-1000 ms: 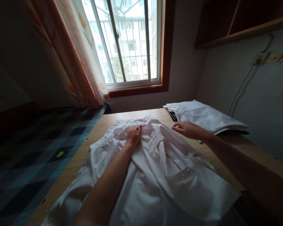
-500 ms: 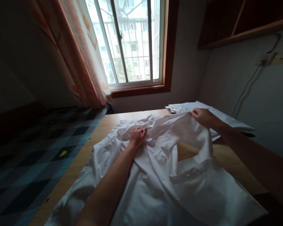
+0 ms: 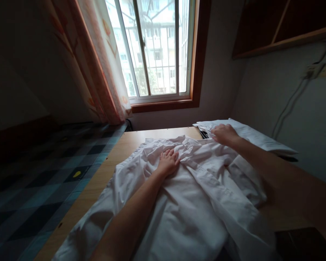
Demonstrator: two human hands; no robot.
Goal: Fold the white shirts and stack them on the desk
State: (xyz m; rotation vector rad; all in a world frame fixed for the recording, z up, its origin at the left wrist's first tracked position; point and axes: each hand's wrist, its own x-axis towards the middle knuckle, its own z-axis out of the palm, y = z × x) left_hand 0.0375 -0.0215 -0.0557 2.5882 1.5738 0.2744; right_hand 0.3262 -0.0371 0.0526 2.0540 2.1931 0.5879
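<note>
— So, where does the white shirt point(image 3: 184, 203) lie?

— On the wooden counter point(image 3: 119, 148), rumpled and spread out. Its long axis runs from the near edge away toward the window point(image 3: 154, 50), with the collar end pointing at the window and the hem hanging over the near edge of the counter.

— And the left hand point(image 3: 168, 162)?

— It rests flat on the shirt near the collar, fingers spread, palm down. That grip is open; it presses the cloth and pinches nothing.

— The right hand point(image 3: 225, 134)?

— It sits at the far right of the shirt, by the shoulder, knuckles up, fingers curled downward. It touches the cloth there, but I cannot tell whether its grip has closed on the fabric, since the fingertips are hidden.

— What is around it?

— Just behind the right hand lies a folded white garment point(image 3: 250, 136) on the far right corner of the counter, with something dark under it. A patterned curtain point(image 3: 97, 61) hangs left of the window, and a checked bedcover point(image 3: 43, 174) lies left of the counter. A cable point(image 3: 288, 105) runs down the right wall.
</note>
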